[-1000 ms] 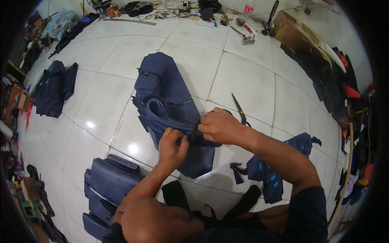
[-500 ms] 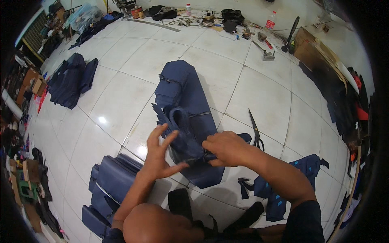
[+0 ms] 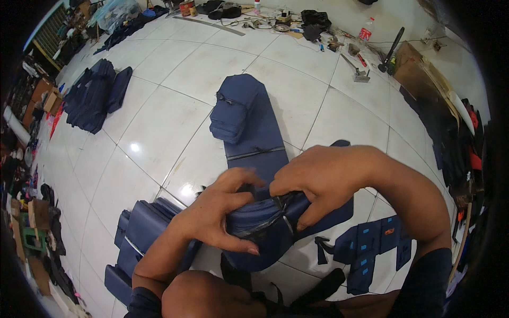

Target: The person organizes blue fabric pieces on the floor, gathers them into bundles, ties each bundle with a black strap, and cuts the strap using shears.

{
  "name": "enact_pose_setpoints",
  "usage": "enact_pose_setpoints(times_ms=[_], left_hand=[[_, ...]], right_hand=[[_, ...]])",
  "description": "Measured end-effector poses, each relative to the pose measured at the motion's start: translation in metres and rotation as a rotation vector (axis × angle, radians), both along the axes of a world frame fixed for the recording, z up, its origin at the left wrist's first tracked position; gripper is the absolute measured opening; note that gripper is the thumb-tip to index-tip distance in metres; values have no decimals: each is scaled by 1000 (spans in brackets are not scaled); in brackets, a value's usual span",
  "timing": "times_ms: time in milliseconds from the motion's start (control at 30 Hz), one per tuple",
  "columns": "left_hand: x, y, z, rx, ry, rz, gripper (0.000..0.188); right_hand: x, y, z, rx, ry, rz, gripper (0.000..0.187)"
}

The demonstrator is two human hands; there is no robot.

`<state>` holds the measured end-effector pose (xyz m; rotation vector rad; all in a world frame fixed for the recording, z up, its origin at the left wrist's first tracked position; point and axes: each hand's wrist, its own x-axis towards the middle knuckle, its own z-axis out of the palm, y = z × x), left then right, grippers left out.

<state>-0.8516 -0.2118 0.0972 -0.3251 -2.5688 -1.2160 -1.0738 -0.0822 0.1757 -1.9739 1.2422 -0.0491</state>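
Observation:
A thick bundle of navy fabric pieces (image 3: 265, 256) lies under my hands, its layered edges showing. My left hand (image 3: 220, 209) clasps its left side, thumb on the near face and fingers curled over the far side, partly blurred. At the right end, my right hand (image 3: 315, 177) pinches a black tie strip (image 3: 288, 221) that crosses the bundle. Beyond them on the floor lies a long navy stack (image 3: 263, 130) with a dark band round it. A smaller tied navy bundle (image 3: 228, 123) rests on its far left part.
Folded navy stacks (image 3: 143, 225) lie by my left forearm, and another navy pile (image 3: 90, 98) is farther left. Navy pieces with light-blue marks (image 3: 363, 246) lie at right. Tools, a plastic bottle (image 3: 366, 31) and cardboard (image 3: 419, 69) line the wall.
My left hand was open beside the fabric and now clasps the bundle. The bundle has come nearer and turned, uncovering the long stack. My right arm now covers where the scissors showed.

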Motion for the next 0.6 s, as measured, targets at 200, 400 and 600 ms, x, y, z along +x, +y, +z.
enact_pose_setpoints(times_ms=[200,400,600], left_hand=[[-1,1,5,-58,-227,123,62],[7,-1,-11,230,-529,118,57],[-44,-45,-56,735,-803,256,56]], right_hand=[[-12,-14,-10,-10,91,24,44],[-15,-32,-36,210,52,15,54],[-54,-58,-63,-86,271,-323,74]])
